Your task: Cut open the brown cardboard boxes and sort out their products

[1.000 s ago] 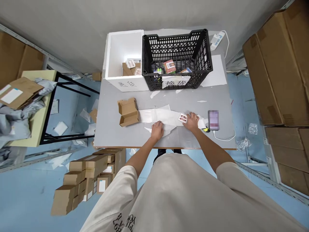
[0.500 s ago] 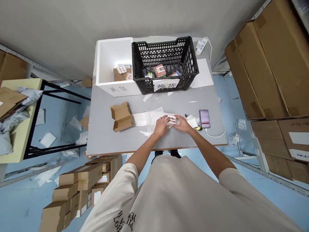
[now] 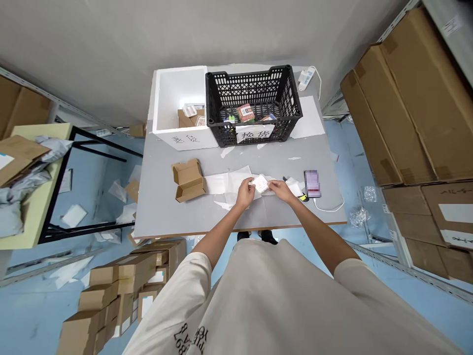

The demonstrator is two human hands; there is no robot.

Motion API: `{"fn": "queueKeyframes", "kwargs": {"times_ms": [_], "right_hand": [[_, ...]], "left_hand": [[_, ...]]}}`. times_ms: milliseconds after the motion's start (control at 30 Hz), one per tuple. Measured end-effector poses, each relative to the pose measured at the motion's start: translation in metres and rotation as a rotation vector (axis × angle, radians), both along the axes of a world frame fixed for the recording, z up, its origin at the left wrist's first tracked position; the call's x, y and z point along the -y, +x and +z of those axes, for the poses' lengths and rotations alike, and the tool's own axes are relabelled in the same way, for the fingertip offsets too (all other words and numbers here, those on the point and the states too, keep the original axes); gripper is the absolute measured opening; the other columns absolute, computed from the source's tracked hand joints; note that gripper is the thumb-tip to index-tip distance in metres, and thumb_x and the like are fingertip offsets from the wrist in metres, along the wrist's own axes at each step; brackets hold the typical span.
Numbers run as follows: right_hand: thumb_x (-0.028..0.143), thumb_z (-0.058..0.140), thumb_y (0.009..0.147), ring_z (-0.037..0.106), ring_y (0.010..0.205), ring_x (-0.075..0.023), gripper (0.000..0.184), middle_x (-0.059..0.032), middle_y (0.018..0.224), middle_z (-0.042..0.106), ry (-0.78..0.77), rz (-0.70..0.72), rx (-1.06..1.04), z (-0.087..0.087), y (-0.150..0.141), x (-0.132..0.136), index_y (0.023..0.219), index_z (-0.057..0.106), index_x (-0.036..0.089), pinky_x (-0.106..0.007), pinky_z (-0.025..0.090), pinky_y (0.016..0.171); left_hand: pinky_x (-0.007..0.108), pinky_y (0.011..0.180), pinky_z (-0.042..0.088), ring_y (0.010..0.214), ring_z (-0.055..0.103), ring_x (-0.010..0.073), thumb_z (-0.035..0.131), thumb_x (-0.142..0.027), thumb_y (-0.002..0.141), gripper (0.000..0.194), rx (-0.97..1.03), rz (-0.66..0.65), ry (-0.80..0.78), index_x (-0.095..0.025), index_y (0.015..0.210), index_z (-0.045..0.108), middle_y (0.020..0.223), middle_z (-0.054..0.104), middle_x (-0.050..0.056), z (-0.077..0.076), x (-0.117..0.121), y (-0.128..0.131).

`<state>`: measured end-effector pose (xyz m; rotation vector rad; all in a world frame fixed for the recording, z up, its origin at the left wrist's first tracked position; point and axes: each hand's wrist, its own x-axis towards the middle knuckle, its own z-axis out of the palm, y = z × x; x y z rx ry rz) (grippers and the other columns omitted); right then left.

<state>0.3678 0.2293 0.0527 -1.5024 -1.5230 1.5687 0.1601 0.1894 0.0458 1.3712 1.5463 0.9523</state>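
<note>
Between my two hands is a small white plastic pack [image 3: 260, 183], held up over the table near its front edge. My left hand [image 3: 245, 193] pinches the left side of it, and my right hand [image 3: 281, 190] grips its right edge with fingertips. A pale, plain face of the pack is turned up. Beneath it lies a sheet of white paper [image 3: 233, 183] on the grey table [image 3: 162, 207]. To the left an opened small cardboard box [image 3: 188, 180] lies with its lid up.
A white foam box [image 3: 195, 139] and a black plastic crate [image 3: 254, 130], both holding small packs, stand at the back. A phone [image 3: 312, 184] with a white cable lies at right. Cartons [image 3: 388, 108] are stacked on the right, others [image 3: 121, 281] on the floor at left.
The pack has been turned over: its side with dark red spots faced up before, and now a plain white side does. My fingers have shifted to its edges.
</note>
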Motion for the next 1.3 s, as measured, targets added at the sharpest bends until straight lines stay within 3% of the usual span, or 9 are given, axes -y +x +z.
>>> {"fn": "queueKeyframes", "kwargs": {"times_ms": [267, 367, 500, 633, 767, 867, 1067, 1200, 1300], "right_hand": [[0.06, 0.062, 0.083, 0.055, 0.066, -0.0153, 0.045, -0.0014, 0.065, 0.064, -0.18, -0.086, -0.092, 0.006, -0.005, -0.002, 0.066, 0.066, 0.019, -0.028, 0.046, 0.07], [0.065, 0.057, 0.086, 0.057, 0.066, -0.0149, 0.05, -0.0025, 0.066, 0.065, -0.204, -0.114, -0.092, 0.014, -0.007, -0.004, 0.071, 0.069, 0.019, -0.028, 0.047, 0.069], [0.061, 0.068, 0.079, 0.064, 0.081, -0.0173, 0.041, -0.0035, 0.087, 0.072, -0.169, -0.164, -0.081, 0.025, -0.01, -0.005, 0.089, 0.072, 0.021, -0.028, 0.048, 0.073], [0.058, 0.075, 0.073, 0.065, 0.083, -0.0182, 0.041, -0.002, 0.089, 0.073, -0.142, -0.068, -0.149, 0.032, -0.015, -0.004, 0.089, 0.072, 0.021, -0.03, 0.05, 0.077], [0.058, 0.074, 0.073, 0.065, 0.076, -0.0189, 0.039, -0.0014, 0.076, 0.07, -0.042, -0.11, -0.09, 0.035, -0.026, 0.0, 0.076, 0.063, 0.021, -0.031, 0.052, 0.073], [0.051, 0.071, 0.078, 0.068, 0.082, -0.0211, 0.029, -0.0028, 0.083, 0.073, 0.11, -0.111, 0.019, 0.041, -0.037, 0.008, 0.082, 0.064, 0.023, -0.034, 0.054, 0.079], [0.038, 0.062, 0.086, 0.067, 0.103, -0.0229, 0.023, -0.0074, 0.111, 0.072, 0.399, 0.064, 0.092, 0.055, -0.051, 0.027, 0.103, 0.07, 0.025, -0.039, 0.052, 0.096], [0.046, 0.068, 0.081, 0.067, 0.095, -0.0224, 0.035, -0.0078, 0.105, 0.072, 0.209, -0.182, 0.031, 0.054, -0.051, 0.033, 0.106, 0.067, 0.023, -0.039, 0.055, 0.088], [0.052, 0.071, 0.077, 0.068, 0.088, -0.0222, 0.038, -0.0063, 0.092, 0.073, -0.003, -0.204, -0.136, 0.053, -0.051, 0.036, 0.1, 0.068, 0.021, -0.036, 0.056, 0.08]], "left_hand": [[0.043, 0.103, 0.044, 0.121, 0.054, 0.0275, 0.058, -0.026, 0.092, 0.033, -0.223, -0.163, 0.184, -0.023, 0.124, 0.065, 0.136, 0.055, 0.012, 0.015, 0.004, -0.014], [0.039, 0.097, 0.044, 0.107, 0.06, 0.0257, 0.06, -0.039, 0.093, 0.026, -0.166, -0.107, 0.125, -0.023, 0.111, 0.072, 0.11, 0.067, 0.01, 0.018, 0.0, -0.013], [0.03, 0.073, 0.044, 0.073, 0.057, 0.0171, 0.061, -0.051, 0.091, 0.034, 0.116, 0.007, -0.099, -0.02, 0.085, 0.071, 0.076, 0.063, 0.001, 0.015, -0.007, -0.007], [0.028, 0.069, 0.044, 0.068, 0.054, 0.0148, 0.064, -0.05, 0.088, 0.032, 0.226, 0.005, -0.173, -0.019, 0.079, 0.066, 0.07, 0.059, -0.001, 0.012, -0.011, -0.005], [0.033, 0.083, 0.05, 0.086, 0.063, 0.0176, 0.068, -0.035, 0.086, 0.026, 0.152, 0.168, -0.11, -0.021, 0.108, 0.065, 0.103, 0.067, 0.006, 0.017, -0.005, -0.001], [0.037, 0.092, 0.051, 0.101, 0.065, 0.0208, 0.066, -0.032, 0.088, 0.029, 0.193, 0.189, -0.109, -0.021, 0.114, 0.064, 0.121, 0.065, 0.011, 0.023, 0.002, 0.004], [0.038, 0.092, 0.056, 0.095, 0.065, 0.0194, 0.064, -0.054, 0.087, 0.037, 0.491, 0.218, -0.185, -0.019, 0.1, 0.067, 0.095, 0.068, 0.005, 0.035, 0.01, 0.003], [0.035, 0.086, 0.058, 0.096, 0.064, 0.0176, 0.065, -0.059, 0.085, 0.043, 0.648, 0.218, -0.3, -0.02, 0.103, 0.067, 0.099, 0.068, 0.005, 0.047, 0.019, -0.008], [0.034, 0.084, 0.057, 0.099, 0.064, 0.019, 0.064, -0.055, 0.088, 0.04, 0.618, 0.17, -0.31, -0.021, 0.108, 0.068, 0.108, 0.069, 0.007, 0.056, 0.028, -0.012]]}}
